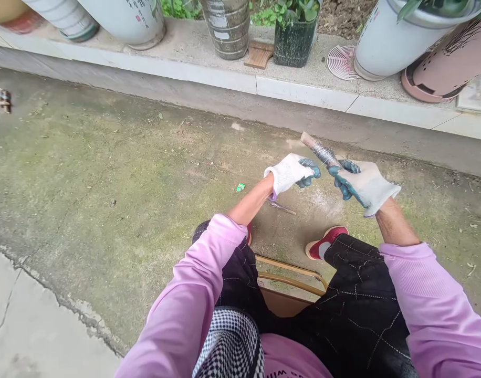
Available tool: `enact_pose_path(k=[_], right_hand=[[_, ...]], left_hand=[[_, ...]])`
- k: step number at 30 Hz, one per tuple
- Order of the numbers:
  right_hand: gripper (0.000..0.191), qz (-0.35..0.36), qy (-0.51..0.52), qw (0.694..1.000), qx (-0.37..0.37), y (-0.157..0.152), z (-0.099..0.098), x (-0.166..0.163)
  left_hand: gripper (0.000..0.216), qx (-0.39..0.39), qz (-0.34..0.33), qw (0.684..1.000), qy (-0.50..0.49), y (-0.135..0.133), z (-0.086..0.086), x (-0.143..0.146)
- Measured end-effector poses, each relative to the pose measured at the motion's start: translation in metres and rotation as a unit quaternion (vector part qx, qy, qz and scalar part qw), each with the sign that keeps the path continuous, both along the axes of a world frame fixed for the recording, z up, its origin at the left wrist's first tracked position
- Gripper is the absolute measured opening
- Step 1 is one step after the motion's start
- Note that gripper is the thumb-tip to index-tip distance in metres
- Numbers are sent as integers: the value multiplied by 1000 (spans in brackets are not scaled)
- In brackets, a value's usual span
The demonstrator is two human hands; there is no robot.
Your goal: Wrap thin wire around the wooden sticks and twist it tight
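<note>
My right hand, in a white glove with blue-green coated fingers, grips a wooden stick wound with thin silvery wire. The stick slants up to the left, its bare wooden end pointing away from me. Just left of it is my left hand, gloved the same way, with fingers curled together near the wound part but apart from the stick. Whatever those fingers pinch is too fine to make out. On the ground below my left wrist lies a second thin stick, also partly wrapped.
Ahead runs a low tiled ledge bearing a white pot, a dark green planter, a ribbed pot and a wooden block. A green scrap lies on the mossy concrete. Between my legs shows a metal-framed seat.
</note>
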State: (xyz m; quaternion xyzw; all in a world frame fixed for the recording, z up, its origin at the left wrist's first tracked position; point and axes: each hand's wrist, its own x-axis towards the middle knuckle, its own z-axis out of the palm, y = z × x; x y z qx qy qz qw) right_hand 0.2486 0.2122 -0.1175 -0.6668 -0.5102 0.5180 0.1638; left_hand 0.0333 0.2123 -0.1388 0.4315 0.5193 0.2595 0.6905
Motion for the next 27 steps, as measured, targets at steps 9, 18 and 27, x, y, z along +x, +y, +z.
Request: enact_pose_path(k=[9, 18, 27], right_hand=[[51, 93, 281, 948, -119, -14, 10, 15], [54, 19, 81, 995, 55, -6, 3, -2], [52, 15, 197, 980, -37, -14, 20, 4]], left_hand=[[14, 21, -13, 997, -70, -2, 18, -4], [17, 41, 21, 998, -38, 3, 4, 7], [16, 32, 0, 998, -53, 7, 4, 2]])
